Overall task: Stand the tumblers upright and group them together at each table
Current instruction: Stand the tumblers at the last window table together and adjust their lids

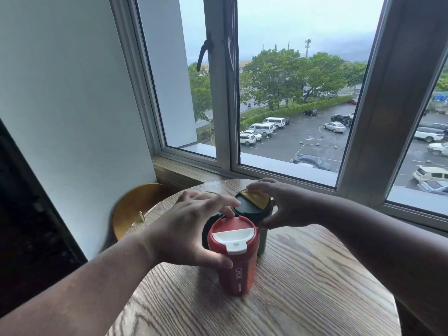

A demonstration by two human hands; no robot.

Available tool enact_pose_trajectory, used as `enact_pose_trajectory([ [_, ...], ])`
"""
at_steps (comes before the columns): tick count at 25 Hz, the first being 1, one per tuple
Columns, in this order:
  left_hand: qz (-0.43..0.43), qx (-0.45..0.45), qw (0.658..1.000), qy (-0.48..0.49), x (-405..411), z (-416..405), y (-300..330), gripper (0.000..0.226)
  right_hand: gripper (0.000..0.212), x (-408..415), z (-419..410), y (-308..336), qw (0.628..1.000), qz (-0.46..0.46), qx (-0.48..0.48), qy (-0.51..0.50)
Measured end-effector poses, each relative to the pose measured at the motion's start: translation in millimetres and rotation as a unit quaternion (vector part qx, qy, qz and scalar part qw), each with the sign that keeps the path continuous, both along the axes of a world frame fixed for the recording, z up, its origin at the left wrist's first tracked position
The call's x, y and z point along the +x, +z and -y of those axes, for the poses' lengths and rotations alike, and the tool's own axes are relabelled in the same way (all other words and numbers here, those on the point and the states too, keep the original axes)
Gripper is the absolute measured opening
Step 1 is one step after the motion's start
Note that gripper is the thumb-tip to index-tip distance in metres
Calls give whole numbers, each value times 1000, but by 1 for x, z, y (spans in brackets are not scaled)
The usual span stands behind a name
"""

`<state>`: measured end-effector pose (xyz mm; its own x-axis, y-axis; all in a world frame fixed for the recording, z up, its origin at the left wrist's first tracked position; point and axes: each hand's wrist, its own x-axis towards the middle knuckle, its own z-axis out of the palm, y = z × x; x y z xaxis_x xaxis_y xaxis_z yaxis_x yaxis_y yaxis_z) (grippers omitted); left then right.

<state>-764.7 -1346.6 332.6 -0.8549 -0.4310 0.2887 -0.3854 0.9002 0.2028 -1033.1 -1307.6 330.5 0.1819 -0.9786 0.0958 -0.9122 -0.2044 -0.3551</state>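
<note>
Both forearms reach in from the lower corners of the frame toward its middle. The left hand [191,229] curls round the red tumbler [236,258], thumb low on its side, fingers arched over the white flip lid [234,238]. The tumbler stands upright on the round wooden table [303,287]. Just behind it, touching, stands a dark green tumbler [254,209] with a yellow lid flap; the right hand [286,204] grips it, fingertips on the rim and thumb at its side. A third, mostly hidden, sits behind the left hand.

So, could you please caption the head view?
Both hands gather upright tumblers on a wooden table.
</note>
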Motion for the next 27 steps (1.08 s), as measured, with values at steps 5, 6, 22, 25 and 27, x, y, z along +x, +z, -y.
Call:
enact_pose_trajectory([
  [5,4,-1,1000,0,-1,3,0,93,93,-1,0,-2,1000,6,-1,2],
  [6,5,1,1000,2,-1,3,-1,93,93,-1,0,-2,1000,6,1,2],
  [22,-95,225,967,78,28,66,-31,90,86,-5,4,0,998,58,33,-3],
  [25,-100,226,966,78,28,68,-33,91,86,-5,5,-1,998,58,34,-2],
  [27,-93,222,967,79,27,69,-33,91,85,-6,4,-1,998,56,38,-1],
])
